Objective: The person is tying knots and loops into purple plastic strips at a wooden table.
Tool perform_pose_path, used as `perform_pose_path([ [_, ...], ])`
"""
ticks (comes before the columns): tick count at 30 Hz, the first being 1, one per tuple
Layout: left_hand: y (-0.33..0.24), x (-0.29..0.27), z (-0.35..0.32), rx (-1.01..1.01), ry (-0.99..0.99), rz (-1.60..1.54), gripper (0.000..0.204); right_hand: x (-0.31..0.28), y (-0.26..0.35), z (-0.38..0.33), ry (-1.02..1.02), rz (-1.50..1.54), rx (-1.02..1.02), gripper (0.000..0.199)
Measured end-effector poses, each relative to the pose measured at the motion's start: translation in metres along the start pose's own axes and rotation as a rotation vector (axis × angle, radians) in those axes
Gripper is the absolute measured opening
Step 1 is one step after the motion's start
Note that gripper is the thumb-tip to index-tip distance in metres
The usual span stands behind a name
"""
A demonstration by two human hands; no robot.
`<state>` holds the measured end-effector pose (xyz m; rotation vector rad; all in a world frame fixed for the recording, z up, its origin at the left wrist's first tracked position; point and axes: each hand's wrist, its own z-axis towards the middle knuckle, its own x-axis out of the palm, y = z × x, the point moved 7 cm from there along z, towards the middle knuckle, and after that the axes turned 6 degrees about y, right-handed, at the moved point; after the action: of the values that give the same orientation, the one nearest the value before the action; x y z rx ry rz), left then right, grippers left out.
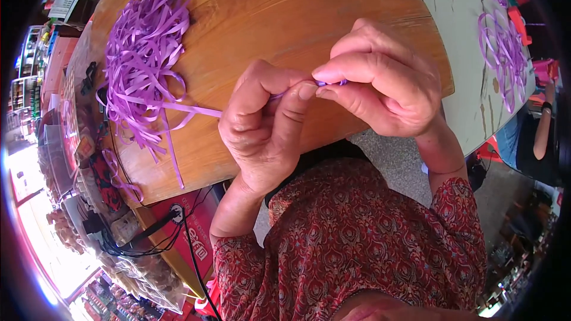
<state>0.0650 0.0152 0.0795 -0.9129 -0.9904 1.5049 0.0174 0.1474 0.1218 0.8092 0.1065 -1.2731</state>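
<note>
Both hands meet above the wooden table, fingertips pinched close together on a narrow purple ribbon (199,110). My left hand (266,122) is closed, with the ribbon running through its curled fingers and out to the left. Thumb and forefinger of my right hand (385,80) pinch a short purple bit of it just right of the left thumb. What shape the ribbon takes between the fingertips is mostly hidden. The strip leads left to a big tangled heap of purple ribbon (146,53), some strands of which hang toward the table's near edge.
The brown wooden table (267,6) has a curved right edge. Beyond it stands a pale, cracked table (461,41) bearing another loose purple ribbon bundle (504,62). A person (535,137) is at the far right. Black cables (148,244) and a red box (199,226) sit below the left side.
</note>
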Motion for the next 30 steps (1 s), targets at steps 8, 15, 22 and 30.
perform_pose_path([
  [8, 0.017, 0.002, -0.005, -0.077, -0.046, -0.190, 0.005, 0.002, -0.015, -0.003, 0.017, 0.141, 0.045, 0.024],
  [15, 0.021, 0.002, -0.002, -0.080, -0.053, -0.187, 0.014, 0.001, -0.030, -0.019, -0.122, 0.436, 0.261, 0.031],
  [22, 0.015, 0.001, 0.000, -0.003, -0.057, -0.141, 0.016, -0.003, -0.026, -0.012, -0.078, 0.274, 0.168, 0.027],
  [30, 0.022, -0.004, -0.002, -0.038, -0.110, -0.201, 0.015, -0.001, -0.012, -0.009, -0.039, 0.060, 0.121, 0.025],
])
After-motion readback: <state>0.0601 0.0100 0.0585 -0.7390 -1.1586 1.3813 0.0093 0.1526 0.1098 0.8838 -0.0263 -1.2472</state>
